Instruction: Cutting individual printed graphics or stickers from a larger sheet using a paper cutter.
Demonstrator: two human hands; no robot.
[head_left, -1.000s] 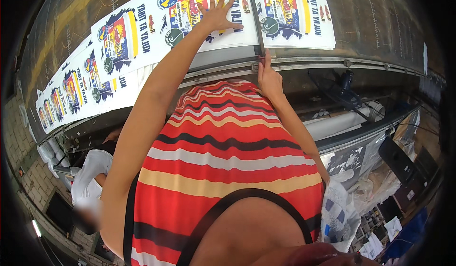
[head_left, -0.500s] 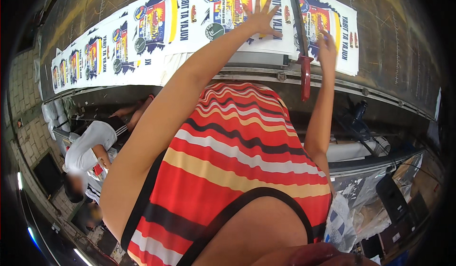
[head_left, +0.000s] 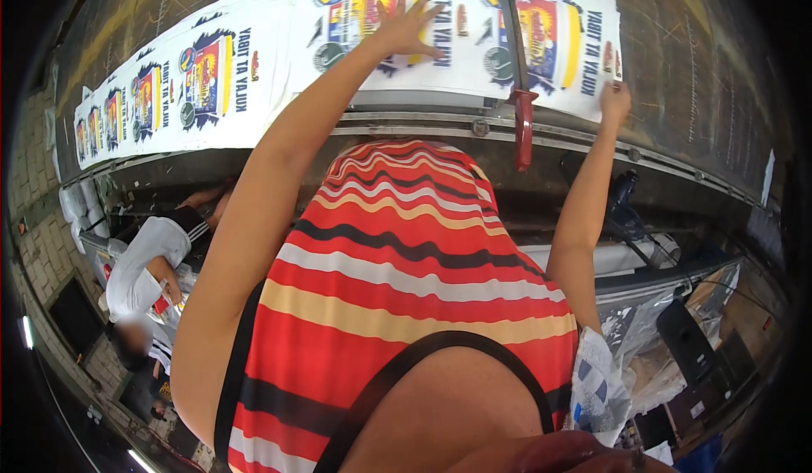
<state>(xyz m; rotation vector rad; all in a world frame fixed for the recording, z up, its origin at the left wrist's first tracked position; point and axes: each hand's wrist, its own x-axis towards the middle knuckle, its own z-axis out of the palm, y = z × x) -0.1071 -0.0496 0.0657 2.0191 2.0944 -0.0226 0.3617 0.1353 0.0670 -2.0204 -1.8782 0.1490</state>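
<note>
Going left to right. Co-worker in a white shirt (head_left: 148, 249) is at the far left, bent over below the counter's near edge, well apart from the sheets.

Next, overlapping printed sheets (head_left: 207, 80) run along the counter (head_left: 672, 59), row axis roughly left-right.

Then the left hand (head_left: 409, 32): fingers splayed, palm down on the middle sheet (head_left: 365, 12), over the right part of its print. Grip released, just pressing flat, nothing grasped.

Right of that, the long dark bar (head_left: 512, 38) with a red handle (head_left: 524, 131). Long axis runs away from the body, nearly square to the row. Handle sticks out past the counter's near edge, over the metal rail (head_left: 406, 125). No hand on it. It sits between the two hands, crossing the left part of the right-end print. Can't tell if that print and the middle one share one sheet.

Right-end sheet (head_left: 554, 46) lies flat, most of it right of the bar.

Last, the right hand (head_left: 617, 103): at that sheet's near right corner, fingers curled in, grip looks pinched on the edge. Key relation: sheet extends left and away from this grip, passing under the bar; right hand is nearer to that end, left hand is across the bar.
</note>
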